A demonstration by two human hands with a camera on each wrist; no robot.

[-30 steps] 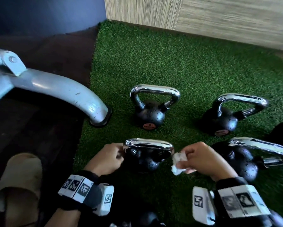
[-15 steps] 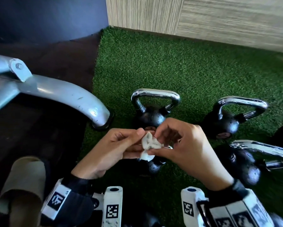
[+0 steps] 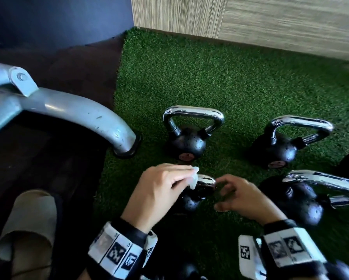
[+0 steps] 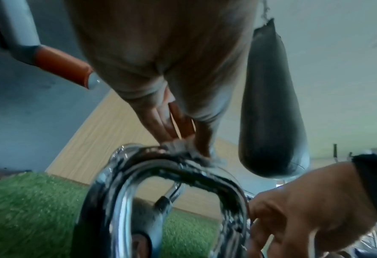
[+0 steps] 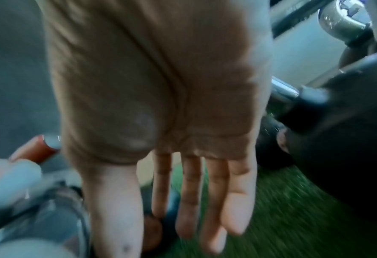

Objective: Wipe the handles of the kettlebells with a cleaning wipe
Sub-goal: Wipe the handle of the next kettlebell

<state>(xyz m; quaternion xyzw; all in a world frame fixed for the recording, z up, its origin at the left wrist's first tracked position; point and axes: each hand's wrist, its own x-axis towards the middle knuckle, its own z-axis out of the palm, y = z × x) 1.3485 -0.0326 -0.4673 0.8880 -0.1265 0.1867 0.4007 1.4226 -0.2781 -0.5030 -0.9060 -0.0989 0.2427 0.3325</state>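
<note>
The cleaning wipe (image 3: 194, 176) is now pinched in the fingers of the left hand (image 3: 159, 190) and pressed onto the top bar of the chrome handle (image 3: 207, 179) of the nearest kettlebell (image 3: 191, 201); half a second earlier it was held between both hands above that handle, and a second ago it was in the right hand alone. The wipe has thus been passed across. The right hand (image 3: 244, 196) holds nothing now: in the right wrist view its fingers are seen stretched out and fairly wide, close beside the right end of the handle, while in the head view they look loosely bent. Whether they touch the metal cannot be told.

This is judged to mean that wiping of this handle is being taken up from the left side, with the right hand freed to steady the weight. In the left wrist view the crumpled wipe (image 4: 189, 153) is seen lying on the crown of the handle loop (image 4: 183, 176).

Three further kettlebells are set on the green artificial turf (image 3: 240, 83): one toward the far side (image 3: 186, 144), one toward the far right (image 3: 276, 150), one at the right edge (image 3: 302, 203). Whether their handles are done cannot be told. A dark rubber floor (image 3: 54, 67) adjoins the turf's left edge, where a grey machine leg (image 3: 78, 110) ends. A wood-grain wall (image 3: 250, 19) closes the far edge, and a hanging punch bag (image 4: 271, 108) is seen in the room.
</note>
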